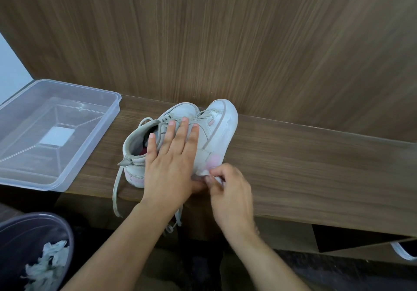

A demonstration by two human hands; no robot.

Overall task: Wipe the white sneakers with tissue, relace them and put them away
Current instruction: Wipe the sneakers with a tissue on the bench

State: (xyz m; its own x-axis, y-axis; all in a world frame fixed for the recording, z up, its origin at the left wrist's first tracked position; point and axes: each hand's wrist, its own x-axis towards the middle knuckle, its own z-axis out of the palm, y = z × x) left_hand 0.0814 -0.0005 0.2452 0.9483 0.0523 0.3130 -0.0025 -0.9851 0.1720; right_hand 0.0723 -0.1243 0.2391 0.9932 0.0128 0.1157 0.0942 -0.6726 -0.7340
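Bin: a dark waste bin (33, 229) is being seen nearest, at lower left, with crumpled used tissue (48, 263) lying inside it.

Right hand: the right hand (228, 191) is being held at the near heel of the right-hand sneaker (216, 132); its fingers (214, 179) are being curled tight and pinched on a small white wad of tissue (217, 179), which is being pressed against the pink heel patch.

Left hand: the left hand (171, 155) is being laid flat over both shoes, its fingers (184, 130) being kept straight and slightly spread across the tongues and laces, gripping nothing.

Sneakers: the pair is being kept side by side on the wooden counter (304, 162), heels toward the person and toes toward the wall, so the long axis is running away from the hands; the left-hand sneaker (140, 146) is touching its partner.

Key relation: the heel being wiped is lying just beyond the right fingertips, and the right hand is judged the nearer one for the coming stroke.

Laces: loose lace ends (117, 191) are being left hanging over the counter's near edge; relacing is judged not yet done.

Box: a clear plastic box (74, 155) is being kept on the counter to the left, just apart from the shoes.
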